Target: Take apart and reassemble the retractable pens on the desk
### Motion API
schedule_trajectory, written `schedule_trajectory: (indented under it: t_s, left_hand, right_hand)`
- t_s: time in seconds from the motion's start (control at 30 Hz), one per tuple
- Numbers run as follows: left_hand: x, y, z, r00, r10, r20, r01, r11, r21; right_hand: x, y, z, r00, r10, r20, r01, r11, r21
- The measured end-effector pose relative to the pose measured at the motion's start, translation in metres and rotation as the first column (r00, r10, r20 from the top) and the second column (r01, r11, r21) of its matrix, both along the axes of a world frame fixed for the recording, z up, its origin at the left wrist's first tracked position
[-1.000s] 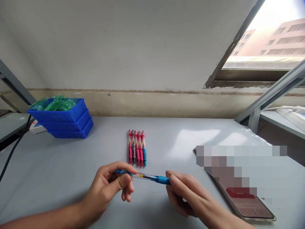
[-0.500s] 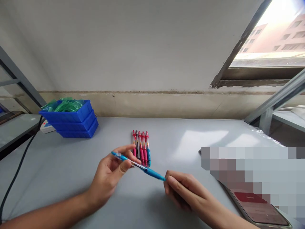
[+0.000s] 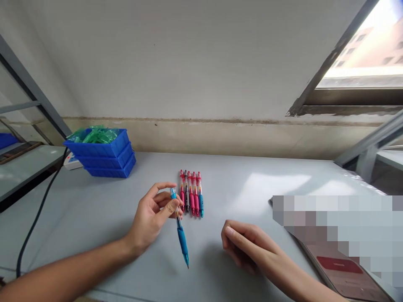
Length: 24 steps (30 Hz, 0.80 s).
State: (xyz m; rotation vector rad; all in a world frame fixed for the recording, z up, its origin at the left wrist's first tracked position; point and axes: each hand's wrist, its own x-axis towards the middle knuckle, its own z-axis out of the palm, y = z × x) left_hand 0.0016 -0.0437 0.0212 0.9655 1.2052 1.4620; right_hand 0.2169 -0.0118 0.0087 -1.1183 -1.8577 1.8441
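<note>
My left hand (image 3: 154,216) holds a blue click pen (image 3: 181,239) above the table, pinched at its clear upper barrel. The pen's tip points down and slightly right, and my index finger is at its top end. Just behind this hand, several pens lie side by side: pink-gripped pens (image 3: 193,201), a black-gripped pen (image 3: 187,197) and another blue-gripped pen (image 3: 201,203) at the right end. My fingers partly cover the leftmost one. To the right, my right hand (image 3: 247,245) is closed, thumb against the curled index finger, with nothing visible in it.
Stacked blue bins (image 3: 108,157) with green plastic wrapping (image 3: 102,135) stand at the back left, beside a white box (image 3: 72,162) and a black cable (image 3: 39,214). A phone (image 3: 351,279) lies at the right, partly pixelated. The grey table (image 3: 151,167) meets the wall behind.
The blue pen has swung from lying across both hands to pointing downward in my left hand. My right hand has let go of its tip. The view has shifted slightly.
</note>
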Motion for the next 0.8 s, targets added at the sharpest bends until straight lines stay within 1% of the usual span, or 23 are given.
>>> schedule_trajectory:
  t_s: [0.23, 0.43, 0.67, 0.8]
  left_hand:
    - [-0.0030, 0.0034, -0.0033, 1.000, 0.001, 0.005, -0.001, 1.000, 0.007]
    - [-0.0027, 0.0035, -0.0017, 1.000, -0.017, 0.022, 0.018, 1.000, -0.007]
    - [-0.0034, 0.0032, -0.0028, 1.000, -0.026, 0.009, 0.026, 1.000, -0.015]
    - [-0.0039, 0.0042, -0.0038, 1.000, -0.020, 0.010, 0.020, 1.000, -0.011]
  right_hand:
    - [-0.0003, 0.0011, -0.0005, 1.000, 0.022, -0.008, -0.022, 1.000, -0.002]
    - [-0.0014, 0.0013, -0.0027, 1.000, 0.028, 0.006, -0.028, 1.000, 0.013]
    - [-0.0018, 0.0006, 0.0020, 0.998, 0.039, 0.055, -0.042, 0.998, 0.056]
    - [-0.0008, -0.0001, 0.0029, 0.996, 0.043, 0.079, -0.048, 0.997, 0.058]
